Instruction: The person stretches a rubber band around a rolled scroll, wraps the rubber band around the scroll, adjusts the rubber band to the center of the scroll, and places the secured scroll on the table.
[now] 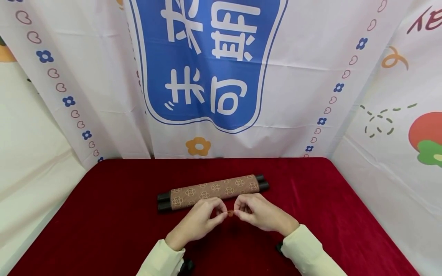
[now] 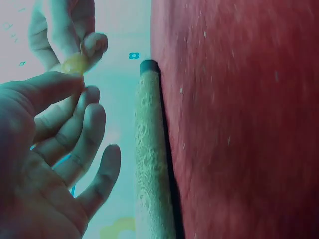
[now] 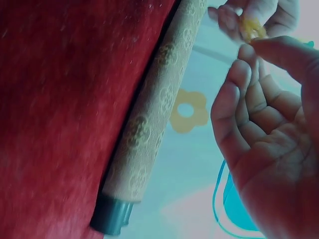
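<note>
Between the fingertips of both hands is a small orange-yellow thing (image 1: 230, 213), looking like a bunched elastic band; its exact kind is hard to make out. My left hand (image 1: 198, 220) pinches its left side between thumb and forefinger. From the other side my right hand (image 1: 262, 215) does the same. In the right wrist view the small thing (image 3: 253, 30) shows loops and gaps. Just beyond the hands lies a rolled scroll (image 1: 214, 191), its brown cover patterned with pale flowers and its two rods ending in black knobs. Neither hand visibly grips the scroll.
A dark red cloth (image 1: 114, 214) covers the table. White printed curtains hang behind it and on both sides, the back one (image 1: 207, 76) bearing a large blue sign. Dark bands (image 1: 186, 267) show at the cream cuffs.
</note>
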### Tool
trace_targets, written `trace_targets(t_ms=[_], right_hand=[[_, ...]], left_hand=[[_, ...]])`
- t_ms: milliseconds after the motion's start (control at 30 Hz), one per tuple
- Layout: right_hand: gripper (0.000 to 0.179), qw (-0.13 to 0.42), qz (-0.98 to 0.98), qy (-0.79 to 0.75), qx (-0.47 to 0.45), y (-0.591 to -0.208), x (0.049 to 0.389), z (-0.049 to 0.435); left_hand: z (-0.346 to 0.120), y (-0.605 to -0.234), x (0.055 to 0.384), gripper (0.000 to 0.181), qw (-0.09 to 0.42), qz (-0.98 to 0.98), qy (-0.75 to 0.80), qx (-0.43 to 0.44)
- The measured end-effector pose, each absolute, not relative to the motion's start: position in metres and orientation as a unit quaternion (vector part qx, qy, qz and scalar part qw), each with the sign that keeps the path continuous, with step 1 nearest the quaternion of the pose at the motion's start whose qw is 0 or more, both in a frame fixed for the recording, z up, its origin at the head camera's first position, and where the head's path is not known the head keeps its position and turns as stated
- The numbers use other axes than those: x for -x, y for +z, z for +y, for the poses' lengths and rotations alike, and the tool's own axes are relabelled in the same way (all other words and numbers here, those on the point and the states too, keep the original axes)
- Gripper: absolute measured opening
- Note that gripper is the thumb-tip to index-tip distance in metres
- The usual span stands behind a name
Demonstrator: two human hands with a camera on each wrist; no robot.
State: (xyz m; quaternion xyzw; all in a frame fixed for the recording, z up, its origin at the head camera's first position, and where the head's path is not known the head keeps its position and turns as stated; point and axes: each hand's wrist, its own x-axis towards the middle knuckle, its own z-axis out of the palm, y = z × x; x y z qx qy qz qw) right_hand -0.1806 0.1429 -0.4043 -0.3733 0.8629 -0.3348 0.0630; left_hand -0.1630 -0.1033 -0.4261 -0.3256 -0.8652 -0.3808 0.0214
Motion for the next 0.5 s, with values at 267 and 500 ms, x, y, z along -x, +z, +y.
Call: trace_targets(t_ms=[267,500], right_hand=[[0.014,0.003,0.882,-0.330,0.337,-0.405,0.191,0.179],[0.016,-0.020,0.889,-0.341,0.304,-0.400,0.192,0.203]], left_hand=[[-0.145,-0.423,0.164,0.020,0.080,-0.908,-0.308,0.274],[-0.178,-0.417,0.161,0.020,0.052,-0.918,-0.321,0.229]])
